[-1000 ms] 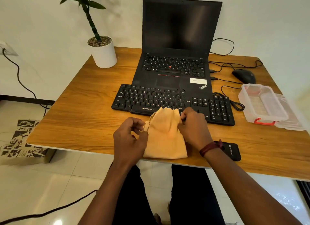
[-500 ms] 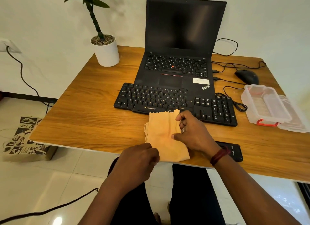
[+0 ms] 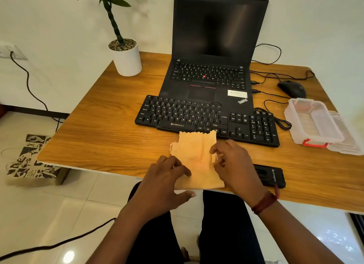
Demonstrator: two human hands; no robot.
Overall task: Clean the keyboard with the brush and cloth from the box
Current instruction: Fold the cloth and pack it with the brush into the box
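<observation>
A folded orange cloth point(image 3: 195, 149) lies flat on the wooden table point(image 3: 98, 126), its far edge touching the front of the black external keyboard point(image 3: 197, 118). My left hand point(image 3: 163, 183) rests its fingers on the cloth's near left corner, with the thumb spread out past the table's edge. At the cloth's right edge my right hand point(image 3: 236, 163) has curled fingers that pinch the fold. The clear plastic box point(image 3: 291, 124) with a red latch stands open at the right. No brush is in view.
A black laptop point(image 3: 216, 27) stands open behind the keyboard. A mouse point(image 3: 292, 88) and cables lie at the back right. The box's lid point(image 3: 346, 139) lies beside it. A black phone point(image 3: 269, 177) lies by my right wrist. A white plant pot point(image 3: 128, 61) stands back left.
My left hand let go of the cloth's upper left edge, drew back to the table's edge, then came down on the near left corner. My right hand slid from the top edge to the right edge.
</observation>
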